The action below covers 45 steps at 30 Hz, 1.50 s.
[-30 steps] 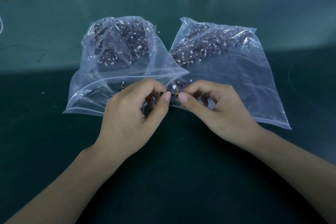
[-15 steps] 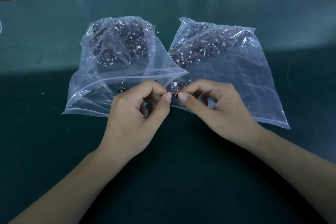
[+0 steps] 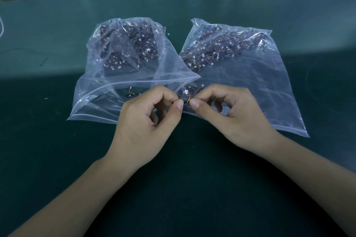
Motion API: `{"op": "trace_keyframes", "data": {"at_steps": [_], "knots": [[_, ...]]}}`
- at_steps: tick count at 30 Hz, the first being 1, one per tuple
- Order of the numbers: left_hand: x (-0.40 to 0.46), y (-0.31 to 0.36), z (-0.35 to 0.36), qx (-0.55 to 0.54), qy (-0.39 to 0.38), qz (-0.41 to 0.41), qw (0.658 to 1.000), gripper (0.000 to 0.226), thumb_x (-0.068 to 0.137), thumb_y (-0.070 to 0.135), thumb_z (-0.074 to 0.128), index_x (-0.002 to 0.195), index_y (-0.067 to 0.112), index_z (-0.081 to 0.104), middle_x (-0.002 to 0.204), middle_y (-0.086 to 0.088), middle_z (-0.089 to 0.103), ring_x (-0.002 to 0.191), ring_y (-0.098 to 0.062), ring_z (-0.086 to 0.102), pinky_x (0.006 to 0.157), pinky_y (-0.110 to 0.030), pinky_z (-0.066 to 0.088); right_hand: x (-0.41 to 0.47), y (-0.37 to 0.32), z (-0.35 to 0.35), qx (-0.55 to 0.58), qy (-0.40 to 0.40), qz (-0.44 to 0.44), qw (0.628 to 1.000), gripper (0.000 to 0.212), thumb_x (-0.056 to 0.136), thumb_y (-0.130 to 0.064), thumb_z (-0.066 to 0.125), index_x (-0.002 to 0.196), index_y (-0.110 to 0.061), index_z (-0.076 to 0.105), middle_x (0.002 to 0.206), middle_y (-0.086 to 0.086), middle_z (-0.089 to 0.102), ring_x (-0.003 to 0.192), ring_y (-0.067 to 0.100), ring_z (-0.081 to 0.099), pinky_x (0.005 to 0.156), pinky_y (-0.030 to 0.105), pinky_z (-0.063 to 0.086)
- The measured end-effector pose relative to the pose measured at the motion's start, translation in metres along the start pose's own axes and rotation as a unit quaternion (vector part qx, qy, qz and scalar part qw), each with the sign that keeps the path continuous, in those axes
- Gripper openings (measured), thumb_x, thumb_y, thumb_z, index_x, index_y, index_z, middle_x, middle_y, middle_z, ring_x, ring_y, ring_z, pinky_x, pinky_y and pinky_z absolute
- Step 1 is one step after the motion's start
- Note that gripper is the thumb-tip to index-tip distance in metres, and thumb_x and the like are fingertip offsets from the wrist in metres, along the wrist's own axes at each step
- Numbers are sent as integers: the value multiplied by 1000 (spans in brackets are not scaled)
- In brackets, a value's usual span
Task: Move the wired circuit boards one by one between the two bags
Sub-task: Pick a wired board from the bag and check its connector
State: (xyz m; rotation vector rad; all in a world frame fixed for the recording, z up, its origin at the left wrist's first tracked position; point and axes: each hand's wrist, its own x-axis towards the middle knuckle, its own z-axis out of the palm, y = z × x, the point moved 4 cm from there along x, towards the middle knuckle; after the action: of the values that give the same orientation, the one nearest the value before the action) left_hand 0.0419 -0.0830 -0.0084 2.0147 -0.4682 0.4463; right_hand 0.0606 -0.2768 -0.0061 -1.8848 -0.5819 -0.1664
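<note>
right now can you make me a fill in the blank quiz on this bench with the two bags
1. Both hands, left and right, pinch one small dark wired circuit board ____ them.
2. The two clear plastic zip bags, left and right, lie on a ____ bench mat.
3. Most boards are heaped at the ____ end of each bag.
4. A lone second board lies inside the ____ bag, near its mouth.

Missing words: between; green; far; left

wired board point(image 3: 186, 100) pinched, two clear bags point(image 3: 107, 90)
</note>
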Motion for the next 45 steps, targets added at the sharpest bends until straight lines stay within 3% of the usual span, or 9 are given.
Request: {"op": "trace_keyframes", "data": {"at_steps": [13,18,22,25,28,33,36,40,45], "knots": [[0,2,-1,4,9,15,1000,15,100,17,71,86,20,67,75,8,63,65,-12,58,56,-28,45,2,2,0,5,-8,3,1000,15,100,-26,71,88,-19,77,76,-8,69,71,8,59,68,24,44],[0,2,-4,22,29,17,999,13,100,22,72,88,23,70,78,10,67,68,-12,61,61,-16,43,2,3,-3,-22,7,-18,1000,9,99,-28,74,94,-21,78,81,-9,71,76,10,62,73,15,41],[3,-2,-11,36,86,10,996,6,97,26,78,93,27,74,89,13,73,75,-16,67,64,-18,47,4,6,-6,-231,-2,-58,971,39,89,-45,79,122,-26,73,103,-12,68,94,12,61,93,29,47],[4,-3,-15,63,94,31,993,6,95,25,80,94,27,75,90,14,73,75,-19,66,62,-29,51,5,12,-6,-305,-17,-39,951,47,85,-26,82,130,-25,68,111,-9,64,102,15,58,99,42,48],[4,-2,-11,99,63,76,990,4,95,21,83,95,22,79,89,18,72,73,-17,64,62,-30,50,4,10,-9,-280,4,-50,959,40,84,-8,75,121,-24,71,105,-9,64,94,11,59,90,40,52],[2,1,-4,141,25,139,980,7,100,21,79,99,17,84,91,12,75,78,-9,64,71,-30,53,4,7,-15,-217,64,-54,973,26,89,-1,71,105,-22,72,97,-12,65,85,14,63,73,29,49],[3,3,-5,207,42,169,963,7,99,22,80,94,19,84,88,10,73,78,-11,61,64,-37,53,4,6,-15,-212,78,-61,972,25,90,1,71,103,-21,71,96,-11,65,83,16,63,72,19,41],[9,5,-9,304,70,203,928,14,98,20,79,85,19,81,83,5,68,76,-19,61,61,-33,48,3,6,-13,-212,74,-64,972,26,91,0,71,102,-23,70,96,-13,64,84,15,63,72,14,38],[16,-1,-5,397,32,209,893,16,93,16,83,78,14,78,74,0,59,71,-25,53,61,-35,40,3,6,-13,-204,64,-53,975,24,91,-1,71,101,-23,70,97,-15,64,85,14,63,73,14,39]]}}
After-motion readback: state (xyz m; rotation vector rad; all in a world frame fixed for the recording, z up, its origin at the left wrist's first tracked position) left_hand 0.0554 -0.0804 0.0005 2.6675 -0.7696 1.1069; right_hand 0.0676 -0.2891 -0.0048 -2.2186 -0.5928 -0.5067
